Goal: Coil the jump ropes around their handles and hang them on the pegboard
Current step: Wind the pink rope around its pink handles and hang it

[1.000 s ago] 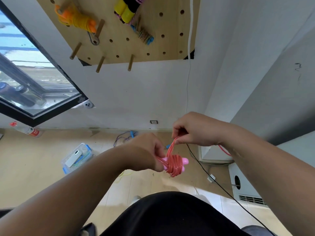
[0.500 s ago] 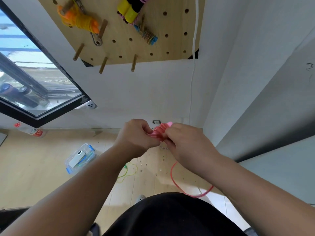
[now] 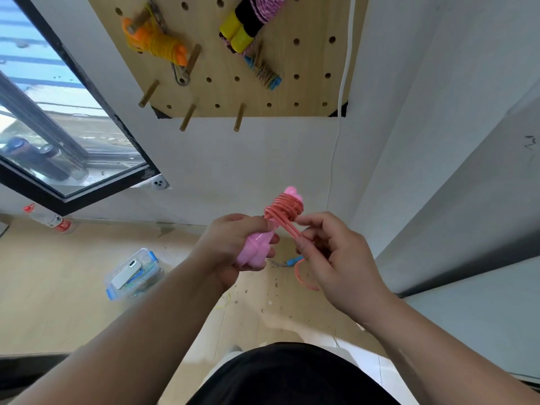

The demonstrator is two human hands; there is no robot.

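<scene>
Both grips are closed: the left grip point(image 3: 230, 249) curls round the pink handles point(image 3: 257, 248), the right grip point(image 3: 336, 258) pinches the red rope point(image 3: 285, 209) coiled near their top, below the pegboard point(image 3: 309, 54), whose upper edge carries an orange rope point(image 3: 157, 43) and a yellow-handled rope point(image 3: 238, 32).

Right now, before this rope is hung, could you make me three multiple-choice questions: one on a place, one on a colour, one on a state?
1. Where is the orange jump rope? A) floor B) pegboard C) window sill
2. What colour are the handles in the left hand? A) pink B) green C) black
3. What does the right hand do? A) hangs open B) pinches the red rope C) presses the wall
Answers: B, it hangs at the board's upper left; A, pink plastic shows in the grip; B, fingertips pinch the strand.
</scene>
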